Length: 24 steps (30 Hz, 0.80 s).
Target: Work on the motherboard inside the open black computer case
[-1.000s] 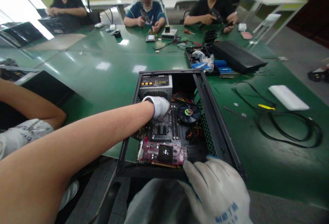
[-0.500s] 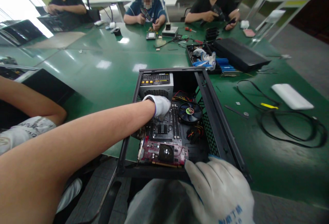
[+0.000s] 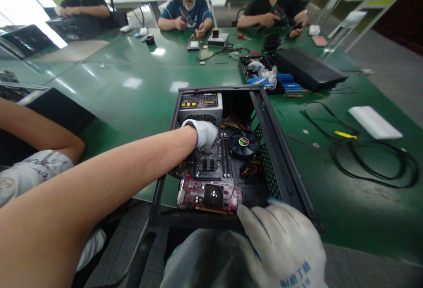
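- Black metal walls the open computer case (image 3: 282, 147), which lies face up on the green table (image 3: 132, 107), right before the wearer; this is the thing being worked on.
- Gloved, the left hand (image 3: 206, 134) reaches into the far left of the case, above the motherboard (image 3: 216, 152) and just on the near side of the power supply (image 3: 200, 112). Its fingers point down and away from me, so I cannot tell whether they pinch anything.
- At the near right, the gloved right hand (image 3: 280, 239) lies over the near rim (image 3: 198, 221), fingers close together and bent, one fingertip at the right end of the red card (image 3: 211, 196). I cannot tell whether it touches that card or grips the rim.
- I judge the step in hand to be close work on the board's far left part. The next move calls for a steady case and a sure sense of what the left fingertips meet, without catching the nearby wires (image 3: 234, 125).
- Hidden from me: the board under the glove, and the right thumb's hold below the rim. The fan (image 3: 244, 142) shows fully, but its mounting does not.
- Cut off at the left edge is another person's arm (image 3: 39, 125); print on the power supply is too small to read.
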{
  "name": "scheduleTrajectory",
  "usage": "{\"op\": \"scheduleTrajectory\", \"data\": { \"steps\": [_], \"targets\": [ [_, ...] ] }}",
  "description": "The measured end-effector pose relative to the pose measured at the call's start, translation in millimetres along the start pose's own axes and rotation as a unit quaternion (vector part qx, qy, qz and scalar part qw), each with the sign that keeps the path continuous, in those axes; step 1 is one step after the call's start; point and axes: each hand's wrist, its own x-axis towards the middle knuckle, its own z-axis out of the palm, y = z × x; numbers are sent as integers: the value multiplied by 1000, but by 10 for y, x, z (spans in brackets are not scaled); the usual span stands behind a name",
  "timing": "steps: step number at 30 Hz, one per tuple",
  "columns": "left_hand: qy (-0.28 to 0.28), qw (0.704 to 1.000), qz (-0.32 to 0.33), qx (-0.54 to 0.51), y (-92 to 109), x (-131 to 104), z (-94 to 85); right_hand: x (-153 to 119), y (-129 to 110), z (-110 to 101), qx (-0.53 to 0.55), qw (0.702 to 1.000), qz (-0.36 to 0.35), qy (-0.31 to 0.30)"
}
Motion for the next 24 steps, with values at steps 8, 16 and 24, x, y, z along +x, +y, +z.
{"op": "scheduleTrajectory", "data": {
  "steps": [8, 16, 24],
  "targets": [
    [7, 1000, -13, -20, -10, -5, -4, -10, -4, 21, 2, 1000, 1, 5],
    [22, 999, -14, -22, 4, 7, 6, -1, -1, 16, 8, 1000, 0, 2],
    [13, 999, -26, -22, 37, -12, -23, -10, 2, -1, 5, 1000, 3, 0]
  ]
}}
